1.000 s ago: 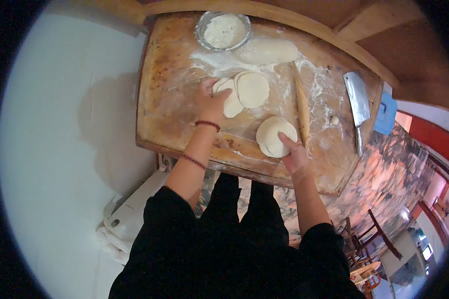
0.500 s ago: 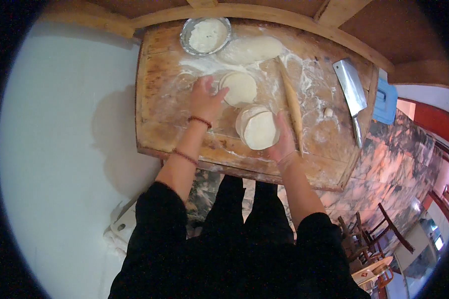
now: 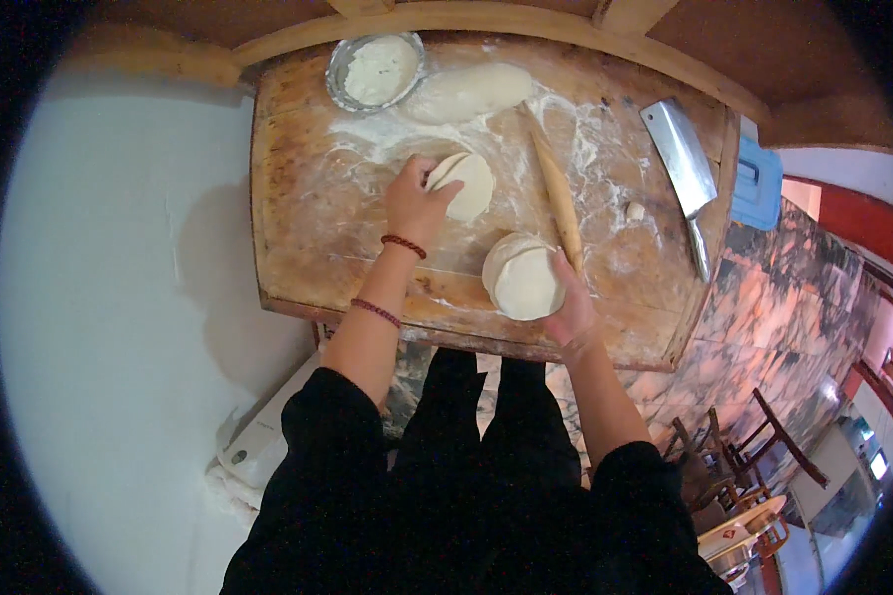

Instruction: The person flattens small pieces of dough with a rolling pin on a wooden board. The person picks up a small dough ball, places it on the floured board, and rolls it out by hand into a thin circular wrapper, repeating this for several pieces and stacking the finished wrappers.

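My left hand (image 3: 419,208) pinches the left edge of a few thin dough rounds (image 3: 472,188) on the floured wooden board (image 3: 367,268). Their edge bends up between thumb and fingers. Closer to me, my right hand (image 3: 574,312) grips a stack of dough rounds (image 3: 528,286) from its right side. The top round sits shifted toward me over those beneath. Whether this stack rests on the board or is lifted, I cannot tell. Right of both piles lies a tapered wooden rolling pin (image 3: 556,188), its near end close to my right fingers.
A log of dough (image 3: 476,91) lies at the back beside a metal bowl (image 3: 335,84) of flour. On the right are a cleaver (image 3: 683,164) and a small dough lump (image 3: 635,211). A white wall (image 3: 119,297) bounds the left; a blue container (image 3: 757,188) stands past the board's right edge.
My left hand has closed on the edge of the farther dough rounds, bending it up. My right hand and its stack have shifted slightly nearer to me. The whole view has moved a little.
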### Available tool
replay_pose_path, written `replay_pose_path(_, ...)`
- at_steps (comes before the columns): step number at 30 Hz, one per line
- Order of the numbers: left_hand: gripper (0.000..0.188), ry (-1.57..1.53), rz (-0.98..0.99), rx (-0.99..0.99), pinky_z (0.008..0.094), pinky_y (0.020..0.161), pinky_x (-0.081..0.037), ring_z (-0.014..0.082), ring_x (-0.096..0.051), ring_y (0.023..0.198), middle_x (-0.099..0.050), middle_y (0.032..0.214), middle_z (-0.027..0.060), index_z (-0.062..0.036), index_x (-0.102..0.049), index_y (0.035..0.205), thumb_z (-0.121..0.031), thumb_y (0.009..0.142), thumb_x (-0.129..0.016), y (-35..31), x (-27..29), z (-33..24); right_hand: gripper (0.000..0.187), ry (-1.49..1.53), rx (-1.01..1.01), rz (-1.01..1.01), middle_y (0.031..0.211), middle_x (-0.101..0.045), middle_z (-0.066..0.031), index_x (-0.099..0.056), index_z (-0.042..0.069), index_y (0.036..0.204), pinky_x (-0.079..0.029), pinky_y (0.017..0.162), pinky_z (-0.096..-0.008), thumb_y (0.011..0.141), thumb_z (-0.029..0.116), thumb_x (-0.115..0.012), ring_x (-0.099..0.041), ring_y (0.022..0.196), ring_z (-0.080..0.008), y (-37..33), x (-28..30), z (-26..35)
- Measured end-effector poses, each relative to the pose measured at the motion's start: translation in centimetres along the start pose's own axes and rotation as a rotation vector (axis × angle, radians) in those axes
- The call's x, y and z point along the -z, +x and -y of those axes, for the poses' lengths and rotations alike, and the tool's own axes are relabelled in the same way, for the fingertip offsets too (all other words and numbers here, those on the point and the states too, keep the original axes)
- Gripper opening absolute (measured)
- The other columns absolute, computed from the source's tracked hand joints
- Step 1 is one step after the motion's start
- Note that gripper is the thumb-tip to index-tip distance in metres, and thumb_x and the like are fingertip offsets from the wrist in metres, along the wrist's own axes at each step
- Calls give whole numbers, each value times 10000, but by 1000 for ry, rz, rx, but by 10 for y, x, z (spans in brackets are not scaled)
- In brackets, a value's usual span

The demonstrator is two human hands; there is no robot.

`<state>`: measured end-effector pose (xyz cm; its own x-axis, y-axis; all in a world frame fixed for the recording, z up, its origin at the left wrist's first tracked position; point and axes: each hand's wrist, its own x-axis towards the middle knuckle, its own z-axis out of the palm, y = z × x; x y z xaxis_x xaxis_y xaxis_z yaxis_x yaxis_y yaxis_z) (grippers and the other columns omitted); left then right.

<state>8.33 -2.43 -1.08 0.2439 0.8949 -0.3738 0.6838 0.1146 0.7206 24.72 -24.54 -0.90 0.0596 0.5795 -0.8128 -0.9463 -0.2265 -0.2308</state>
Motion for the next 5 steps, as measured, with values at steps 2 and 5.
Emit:
replay_pose_path(2, 507, -178, 16, -25, 318, 833, -577, 197, -703, 1013, -733, 1031, 128, 17, -634, 1181, -127, 760, -877, -14, -4, -3, 485, 34, -60, 13, 1298, -669, -104, -554, 52, 1390, -545, 1013, -457, 1039, 383, -607, -658, 1190, -269, -4, 2, 1)
replay_pose_path(5, 466, -605, 79, 93, 315, 856, -581, 195, -689, 1037, -716, 1082, 129, 0, -603, 1250, -44, 835, -811, -30, -7, -14, 495, 50, -48, 90, 1313, -663, -96, -540, 59, 1402, -537, 1038, -464, 1031, 377, -619, -638, 1232, -283, -1, 9, 1)
